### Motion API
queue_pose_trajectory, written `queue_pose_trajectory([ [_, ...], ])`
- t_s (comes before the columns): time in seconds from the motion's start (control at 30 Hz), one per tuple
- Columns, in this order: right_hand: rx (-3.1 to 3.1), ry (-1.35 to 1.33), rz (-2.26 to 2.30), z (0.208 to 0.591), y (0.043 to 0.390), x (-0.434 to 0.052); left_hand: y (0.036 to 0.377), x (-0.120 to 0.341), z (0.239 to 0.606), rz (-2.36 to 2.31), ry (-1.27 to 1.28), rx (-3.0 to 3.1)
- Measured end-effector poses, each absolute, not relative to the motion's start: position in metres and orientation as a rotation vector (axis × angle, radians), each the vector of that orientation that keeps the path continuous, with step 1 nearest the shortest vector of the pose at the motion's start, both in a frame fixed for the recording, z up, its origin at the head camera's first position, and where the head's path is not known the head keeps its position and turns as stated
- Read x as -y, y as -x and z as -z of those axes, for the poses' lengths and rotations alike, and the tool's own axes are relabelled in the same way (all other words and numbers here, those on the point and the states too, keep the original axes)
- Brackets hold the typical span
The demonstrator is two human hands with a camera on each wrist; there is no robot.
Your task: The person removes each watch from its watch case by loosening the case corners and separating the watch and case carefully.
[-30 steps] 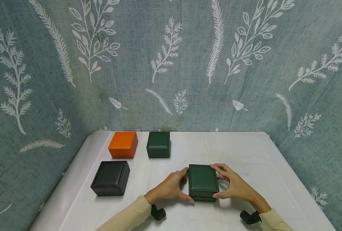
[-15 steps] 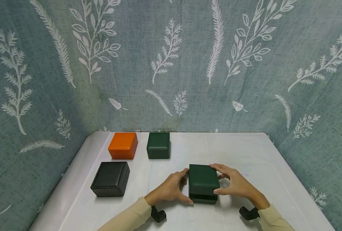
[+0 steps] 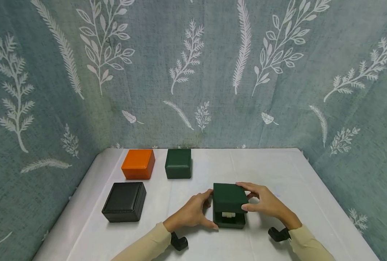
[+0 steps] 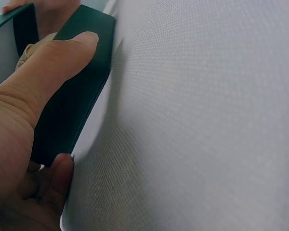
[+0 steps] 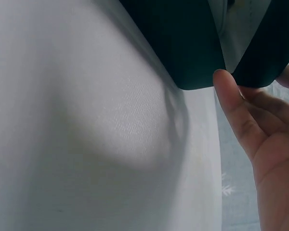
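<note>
Resting near the front middle of the white table (image 3: 278, 174), a dark green box (image 3: 229, 204) with its lid (image 3: 229, 197) raised at the front edge, a pale insert (image 3: 228, 214) showing in the gap. Gripped at the base by the left hand (image 3: 191, 214), fingers curled along the left wall and thumb (image 4: 53, 62) laid flat and pressed against the green side, other fingertips tucked under near the table surface. Held at the lid by the right hand (image 3: 266, 204), fingers bent over the far right corner and thumb (image 5: 231, 103) set against the lid's front right edge, right at the seam between lid and base. Both hands closed around the box, neither spread wide. Standing well apart to the left: a black box (image 3: 124, 201) toward the front, an orange box (image 3: 138, 164) and a second green box (image 3: 178, 163) side by side farther back, all three shut. Hanging behind and to both sides, a grey-green cloth (image 3: 193, 72) printed with white leaves.
</note>
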State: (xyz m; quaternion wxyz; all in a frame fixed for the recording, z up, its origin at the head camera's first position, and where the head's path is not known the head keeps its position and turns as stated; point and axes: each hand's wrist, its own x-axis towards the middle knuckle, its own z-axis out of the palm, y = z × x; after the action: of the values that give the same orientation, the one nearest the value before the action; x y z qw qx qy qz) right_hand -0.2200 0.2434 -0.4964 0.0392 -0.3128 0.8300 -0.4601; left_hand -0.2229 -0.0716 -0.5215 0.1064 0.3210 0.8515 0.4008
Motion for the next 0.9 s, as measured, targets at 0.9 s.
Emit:
queue_pose_trajectory([
  [0.9,-2.555,0.88,1.463,0.494,0.242,-0.241,0.225,0.072,0.519,-1.141,-0.949,-2.523],
])
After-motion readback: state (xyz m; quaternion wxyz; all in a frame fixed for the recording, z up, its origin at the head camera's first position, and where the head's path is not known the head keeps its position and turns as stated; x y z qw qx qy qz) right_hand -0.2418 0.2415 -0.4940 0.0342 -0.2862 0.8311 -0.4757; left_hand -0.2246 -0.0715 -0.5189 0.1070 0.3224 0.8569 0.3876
